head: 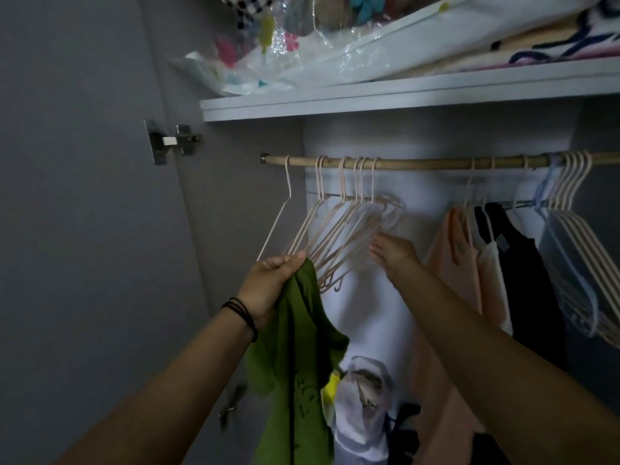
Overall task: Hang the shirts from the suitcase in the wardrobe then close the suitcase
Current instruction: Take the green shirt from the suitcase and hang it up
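The left hand [271, 283] grips the green shirt [302, 347], which hangs from the fist toward six o'clock. The empty hangers [349, 229] on the rod [419, 162] lie just beside the free right hand [394, 255], at its ten o'clock, with their long arms sloping from one o'clock down to seven. That hand's fingers look stretched and unclenched, but blur hides whether they touch the hangers.

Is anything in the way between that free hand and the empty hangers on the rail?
Nothing visible. The right hand is right at the empty hangers on the rod; the hung clothes lie to its right, and the left hand holds the green shirt to the left.
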